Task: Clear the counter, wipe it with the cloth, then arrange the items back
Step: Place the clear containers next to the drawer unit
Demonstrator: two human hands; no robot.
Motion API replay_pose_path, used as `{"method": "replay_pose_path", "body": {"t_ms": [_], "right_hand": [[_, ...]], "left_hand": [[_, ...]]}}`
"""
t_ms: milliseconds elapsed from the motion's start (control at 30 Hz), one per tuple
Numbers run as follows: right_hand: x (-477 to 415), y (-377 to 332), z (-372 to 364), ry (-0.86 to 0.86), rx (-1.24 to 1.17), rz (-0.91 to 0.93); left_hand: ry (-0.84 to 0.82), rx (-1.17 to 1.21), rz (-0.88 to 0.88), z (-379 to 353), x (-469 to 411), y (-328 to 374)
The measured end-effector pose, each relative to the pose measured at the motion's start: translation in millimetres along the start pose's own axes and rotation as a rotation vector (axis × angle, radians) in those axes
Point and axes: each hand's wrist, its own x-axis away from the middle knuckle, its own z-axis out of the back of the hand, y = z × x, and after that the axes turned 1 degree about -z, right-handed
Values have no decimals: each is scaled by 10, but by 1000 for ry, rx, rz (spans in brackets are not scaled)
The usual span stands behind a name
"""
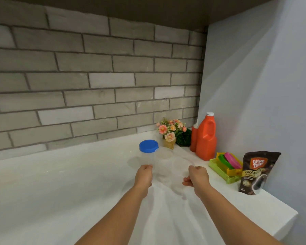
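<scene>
White smooth counter (60, 183) carries the clear plastic jar with a blue lid (148, 146) just ahead of my left hand (144, 175); a second clear jar with a pale lid (163, 161) stands beside it, near my right hand (196, 177). Both hands are curled; whether they grip anything I cannot tell. I'd clasp each jar low and lift straight.

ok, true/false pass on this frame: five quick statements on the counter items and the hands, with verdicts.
1. The jar lid is blue. True.
2. The pouch lies flat. False: it stands upright.
3. The orange bottle has a white cap. True.
4. The flowers sit left of the lid. False: they sit to its right.
5. The left hand and right hand are both over the counter. True.
</scene>
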Motion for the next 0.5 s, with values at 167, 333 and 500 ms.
{"method": "replay_pose_path", "body": {"t_ms": [167, 333, 500], "right_hand": [[644, -84, -596, -177, -20, 50], [1190, -55, -1253, -333, -13, 89], [1623, 1, -1809, -469, 5, 97]], "left_hand": [[145, 124, 38, 926, 141, -30], [287, 222, 22, 1875, 314, -86], [412, 288, 37, 2634, 459, -208]]}}
